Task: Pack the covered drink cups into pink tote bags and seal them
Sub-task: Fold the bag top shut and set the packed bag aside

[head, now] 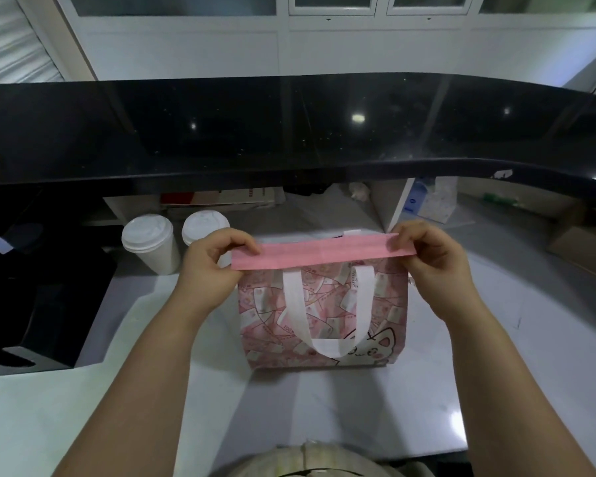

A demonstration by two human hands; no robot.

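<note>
Head view: left hand [209,270] and right hand [434,259] pinch pink tote bag [386,304] at folded top; contents hidden.

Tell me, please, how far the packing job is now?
Done: one pink tote bag stands upright on the table; its contents are hidden. In hand: the left hand and right hand pinch the ends of its pink top flap, apparently sealing it. Left: two covered cups stand left of the bag, unpacked.
</note>
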